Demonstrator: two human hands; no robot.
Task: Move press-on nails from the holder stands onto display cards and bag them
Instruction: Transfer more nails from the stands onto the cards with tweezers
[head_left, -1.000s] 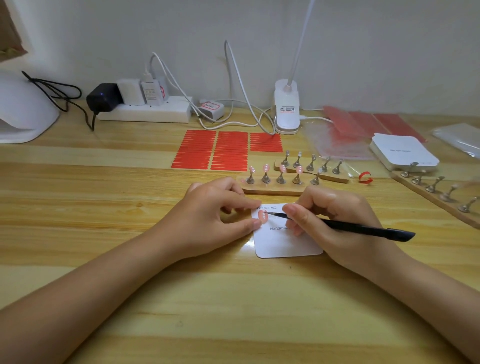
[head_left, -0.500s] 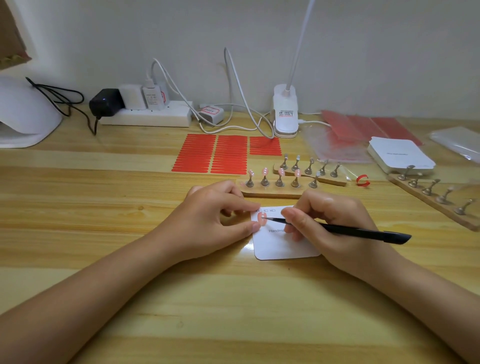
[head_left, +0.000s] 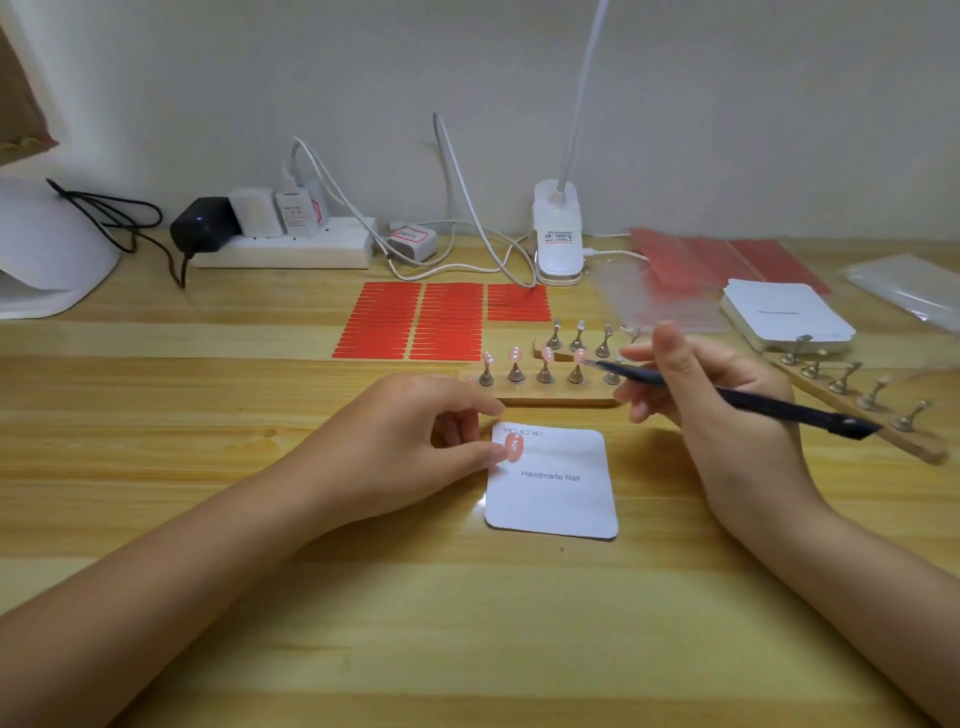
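A white display card (head_left: 553, 493) printed "Handmade Nail" lies on the wooden table, with one pink press-on nail (head_left: 513, 448) stuck near its top left corner. My left hand (head_left: 415, 447) rests at the card's left edge, fingertips touching it beside the nail. My right hand (head_left: 722, 405) grips black tweezers (head_left: 727, 397), whose tip is at a pink nail (head_left: 580, 356) on the near wooden holder stand (head_left: 550, 392). That stand carries several pink nails on metal pegs.
A second holder stand (head_left: 576, 343) with bare pegs sits behind the first; a third (head_left: 857, 400) lies at the right. Red adhesive strips (head_left: 415, 322), a stack of white cards (head_left: 784, 314), clear bags (head_left: 909, 286), a clip lamp (head_left: 557, 234) and a power strip (head_left: 280, 249) line the back.
My right hand lifted the tweezers off the card and moved up and right to the near holder stand. The pink nail stays on the card. My left hand barely moved.
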